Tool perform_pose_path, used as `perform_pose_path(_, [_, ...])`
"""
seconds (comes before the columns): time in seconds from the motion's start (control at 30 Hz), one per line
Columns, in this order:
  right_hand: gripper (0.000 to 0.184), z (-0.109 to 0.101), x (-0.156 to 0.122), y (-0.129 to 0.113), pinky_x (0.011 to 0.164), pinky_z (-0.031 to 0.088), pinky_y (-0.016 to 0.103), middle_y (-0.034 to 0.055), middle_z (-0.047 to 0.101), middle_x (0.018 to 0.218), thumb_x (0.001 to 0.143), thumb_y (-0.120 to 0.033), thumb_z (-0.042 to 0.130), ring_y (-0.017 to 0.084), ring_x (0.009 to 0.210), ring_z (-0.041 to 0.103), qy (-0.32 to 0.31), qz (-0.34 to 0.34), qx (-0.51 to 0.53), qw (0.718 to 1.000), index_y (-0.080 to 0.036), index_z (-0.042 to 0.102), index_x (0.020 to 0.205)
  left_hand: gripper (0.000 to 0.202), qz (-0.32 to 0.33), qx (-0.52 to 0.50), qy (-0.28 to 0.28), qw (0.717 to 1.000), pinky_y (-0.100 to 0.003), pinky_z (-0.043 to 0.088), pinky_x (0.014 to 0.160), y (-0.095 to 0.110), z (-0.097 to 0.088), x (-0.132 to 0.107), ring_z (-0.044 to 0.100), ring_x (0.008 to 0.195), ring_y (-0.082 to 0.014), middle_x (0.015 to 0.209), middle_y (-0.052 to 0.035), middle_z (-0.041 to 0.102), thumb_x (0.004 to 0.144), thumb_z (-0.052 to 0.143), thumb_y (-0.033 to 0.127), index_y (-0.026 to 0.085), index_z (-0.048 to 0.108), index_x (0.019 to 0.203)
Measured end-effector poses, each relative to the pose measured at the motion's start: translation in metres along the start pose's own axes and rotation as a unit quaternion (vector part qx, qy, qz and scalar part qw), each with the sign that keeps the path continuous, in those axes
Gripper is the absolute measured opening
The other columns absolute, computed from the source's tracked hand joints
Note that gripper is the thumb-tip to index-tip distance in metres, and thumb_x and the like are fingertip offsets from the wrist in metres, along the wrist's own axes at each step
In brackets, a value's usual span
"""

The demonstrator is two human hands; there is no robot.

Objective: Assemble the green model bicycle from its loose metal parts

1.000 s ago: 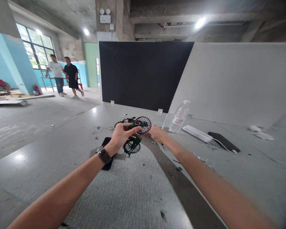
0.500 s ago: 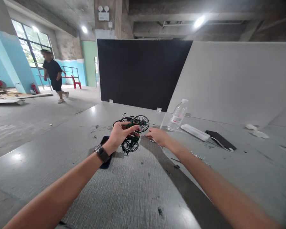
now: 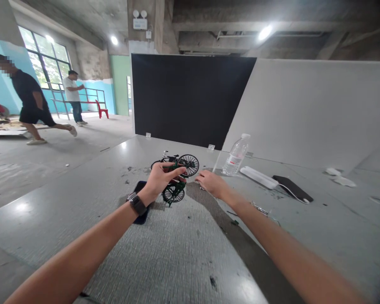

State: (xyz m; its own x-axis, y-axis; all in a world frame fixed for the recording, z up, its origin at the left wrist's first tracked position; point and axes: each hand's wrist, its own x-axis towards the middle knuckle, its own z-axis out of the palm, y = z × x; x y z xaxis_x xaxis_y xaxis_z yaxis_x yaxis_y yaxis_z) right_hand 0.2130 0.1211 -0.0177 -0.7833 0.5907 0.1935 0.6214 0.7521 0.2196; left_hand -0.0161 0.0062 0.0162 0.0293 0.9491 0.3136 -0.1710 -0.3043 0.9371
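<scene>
My left hand [image 3: 158,181] is closed around a small green model bicycle [image 3: 174,192], tilted above the table, with one black spoked wheel pointing up and the other down. Behind those fingers shows a black bicycle part with a silver handlebar [image 3: 165,152]; whether it is a second model, I cannot tell. Just right of the raised wheel, my right hand [image 3: 213,183] is low over the table, its fingers bent together. What they pinch, if anything, is hidden. Tiny shiny bits lie beneath those fingertips. A dark phone-like slab [image 3: 142,217] lies under my left wrist.
A clear water bottle [image 3: 236,155] stands right of my hands. Beyond it lie a white bar-shaped device [image 3: 258,177] and a black slab [image 3: 293,188] with a white cable. Thin metal pieces [image 3: 260,208] sit beside my right forearm. A black-and-white panel [image 3: 190,97] borders the table's back.
Both hands and the model bicycle stay nearly in place. In the background, the person in dark clothes has moved left, and another person in a white shirt now shows near the window.
</scene>
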Motion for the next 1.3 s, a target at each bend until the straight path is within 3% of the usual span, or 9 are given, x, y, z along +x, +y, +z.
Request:
perform_pose_path(0.13, [0.028,-0.021,-0.014,-0.009,0.081,0.047,0.035,0.0117,0.064,0.098,0.096,-0.015,0.042,0.023,0.091,0.061,0.044,0.011,0.046,0.998,-0.017,0.068,0.107,0.037,-0.003,-0.007,0.0,1.0,-0.033,0.06,0.065,0.0,0.001,-0.001,0.073,0.072,-0.0215,0.092,-0.0119,0.075,0.073,0.079,0.044,0.013,0.073,0.092])
perform_pose_path(0.47, [0.021,-0.076,-0.049,-0.052,0.067,0.049,0.031,0.0053,0.069,0.086,0.093,-0.036,0.054,0.017,0.072,0.062,0.189,0.126,0.258,0.939,-0.021,0.068,0.09,0.036,-0.002,0.017,0.007,1.0,-0.028,0.057,0.058,-0.004,0.003,-0.002,0.073,0.071,-0.0212,0.087,-0.0111,0.075,0.075,0.078,0.044,0.013,0.073,0.092])
perform_pose_path(0.6, [0.019,-0.101,-0.055,-0.079,0.067,0.052,0.033,0.0053,0.071,0.084,0.092,-0.038,0.057,0.018,0.072,0.064,0.259,0.139,0.262,0.919,-0.023,0.068,0.09,0.034,0.023,0.069,0.021,0.997,-0.025,0.053,0.053,-0.005,0.007,-0.005,0.073,0.069,-0.0223,0.075,-0.009,0.074,0.075,0.077,0.045,0.014,0.074,0.088])
perform_pose_path(0.73, [0.017,-0.109,-0.055,-0.099,0.072,0.055,0.038,0.0052,0.072,0.086,0.092,-0.038,0.057,0.021,0.075,0.066,0.3,0.16,0.25,0.907,-0.027,0.07,0.093,0.03,0.064,0.118,0.017,0.991,-0.026,0.051,0.057,-0.008,0.013,-0.009,0.072,0.07,-0.0218,0.071,-0.0069,0.074,0.078,0.075,0.046,0.016,0.073,0.08])
perform_pose_path(1.0, [0.013,-0.095,-0.049,-0.108,0.075,0.059,0.038,0.0043,0.075,0.085,0.087,-0.031,0.061,0.019,0.073,0.069,0.303,0.199,0.321,0.875,-0.023,0.071,0.09,0.031,0.104,0.191,0.048,0.975,-0.025,0.044,0.052,-0.011,0.02,-0.017,0.066,0.062,-0.0176,0.067,-0.0046,0.073,0.08,0.072,0.048,0.017,0.072,0.074])
perform_pose_path(1.2, [0.013,-0.106,-0.054,-0.111,0.068,0.056,0.034,0.0046,0.074,0.08,0.088,-0.03,0.06,0.019,0.071,0.068,0.262,0.199,0.305,0.894,-0.02,0.07,0.087,0.03,0.139,0.234,0.085,0.958,-0.022,0.042,0.051,-0.007,0.022,-0.021,0.06,0.058,-0.0141,0.065,-0.0031,0.071,0.08,0.071,0.045,0.016,0.075,0.079])
perform_pose_path(1.3, [0.012,-0.109,-0.059,-0.106,0.068,0.056,0.033,0.004,0.073,0.079,0.086,-0.029,0.062,0.018,0.069,0.067,0.238,0.21,0.33,0.889,-0.019,0.069,0.083,0.028,0.144,0.243,0.096,0.955,-0.022,0.042,0.051,-0.006,0.022,-0.021,0.059,0.057,-0.0132,0.064,-0.0025,0.07,0.081,0.07,0.044,0.016,0.076,0.079])
